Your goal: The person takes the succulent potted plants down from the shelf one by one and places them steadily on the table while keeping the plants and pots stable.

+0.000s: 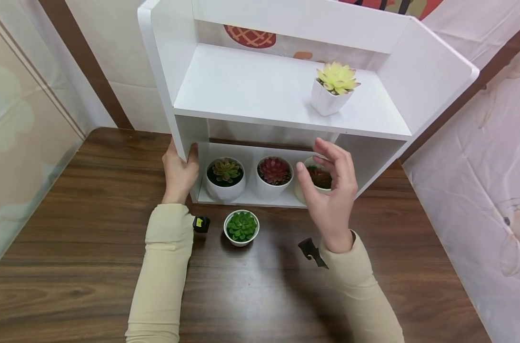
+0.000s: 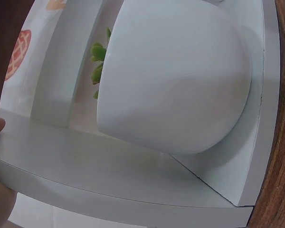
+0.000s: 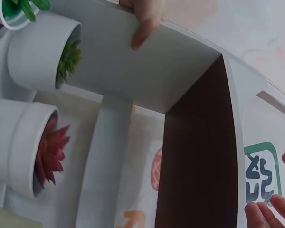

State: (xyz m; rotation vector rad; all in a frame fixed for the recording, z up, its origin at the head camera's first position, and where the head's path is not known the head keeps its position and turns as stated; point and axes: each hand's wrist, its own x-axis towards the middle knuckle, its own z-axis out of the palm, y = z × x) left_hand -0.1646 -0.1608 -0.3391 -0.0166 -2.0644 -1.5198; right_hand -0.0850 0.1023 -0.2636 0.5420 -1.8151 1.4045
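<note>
My left hand (image 1: 179,176) grips the left side panel of a white two-tier shelf (image 1: 247,83), thumb on the inner face and the fingers behind the panel's edge. Beside it on the lower tier is a white pot (image 2: 175,76) with a green succulent (image 1: 226,170). In front of the lower tier's right part hovers my right hand (image 1: 335,205), thumb and fingers apart and holding nothing. Behind it, a pale pot with a reddish-green plant (image 1: 320,178) is partly hidden. Between the two outer pots stands a white pot with a red succulent (image 3: 51,149).
On the upper tier, towards the right, stands a square white pot with a yellow-green succulent (image 1: 337,78). A small potted green succulent (image 1: 242,226) sits on the wooden table (image 1: 71,238) before the shelf. Printed fabric (image 1: 478,190) hangs behind and at the sides.
</note>
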